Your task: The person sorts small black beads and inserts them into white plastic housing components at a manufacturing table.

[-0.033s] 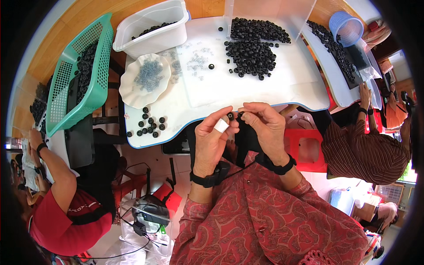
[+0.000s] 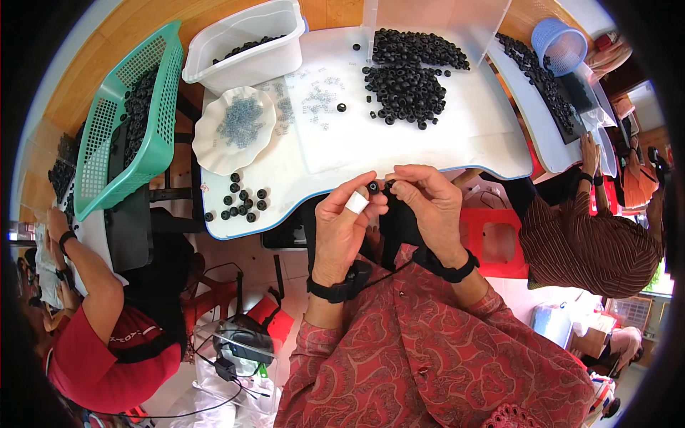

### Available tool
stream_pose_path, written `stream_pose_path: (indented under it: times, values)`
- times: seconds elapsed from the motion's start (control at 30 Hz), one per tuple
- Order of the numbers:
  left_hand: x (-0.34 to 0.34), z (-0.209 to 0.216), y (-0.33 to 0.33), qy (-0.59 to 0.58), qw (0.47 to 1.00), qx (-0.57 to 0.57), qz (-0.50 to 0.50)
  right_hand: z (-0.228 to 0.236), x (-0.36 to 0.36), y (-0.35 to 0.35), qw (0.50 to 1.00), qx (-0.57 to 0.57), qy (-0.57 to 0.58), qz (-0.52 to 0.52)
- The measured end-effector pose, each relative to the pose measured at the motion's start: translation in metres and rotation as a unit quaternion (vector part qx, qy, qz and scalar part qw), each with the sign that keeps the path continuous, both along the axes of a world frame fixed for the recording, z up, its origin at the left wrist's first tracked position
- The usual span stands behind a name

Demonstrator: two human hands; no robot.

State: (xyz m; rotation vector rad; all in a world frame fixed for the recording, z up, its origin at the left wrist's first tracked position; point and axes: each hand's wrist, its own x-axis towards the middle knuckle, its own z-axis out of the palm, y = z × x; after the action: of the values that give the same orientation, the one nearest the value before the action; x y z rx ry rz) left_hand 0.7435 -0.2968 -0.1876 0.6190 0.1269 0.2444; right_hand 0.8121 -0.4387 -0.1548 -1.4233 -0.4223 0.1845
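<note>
Just past the table's near edge, my two hands are close together. My left hand (image 2: 342,221), with white tape round one digit, pinches a small round black part (image 2: 373,187) that has a pale spot in its middle. Fingertips of my right hand (image 2: 431,210) are closed on another small black piece (image 2: 389,187), mostly hidden by the fingers. The two pieces sit side by side, a narrow gap between them. To the left, several loose black round parts (image 2: 243,195) lie on the table corner. A large pile of black ring-like parts (image 2: 407,93) is farther off.
On the white table (image 2: 335,153) stand a scalloped dish (image 2: 207,146) of small clear pieces and a white tub (image 2: 246,53). A green basket (image 2: 171,107) is at left. A clear plastic box (image 2: 492,25) stands behind the pile. Co-workers sit on both sides; a red stool (image 2: 467,235) is at right.
</note>
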Motion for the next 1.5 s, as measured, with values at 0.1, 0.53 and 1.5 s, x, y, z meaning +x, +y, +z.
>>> stream_pose_path:
  times: [0.1, 0.53, 1.5]
  values:
    - [0.000, -0.002, -0.001, -0.012, 1.000, -0.010, -0.002, 0.005, -0.001, 0.001, 1.000, 0.013, -0.003, -0.002]
    - [0.001, -0.012, -0.001, -0.027, 0.999, -0.036, -0.011, 0.008, -0.005, 0.005, 1.000, -0.009, -0.021, 0.000]
    - [0.001, -0.007, -0.003, -0.013, 1.000, -0.015, 0.005, 0.006, -0.005, 0.006, 0.998, -0.016, -0.057, -0.011]
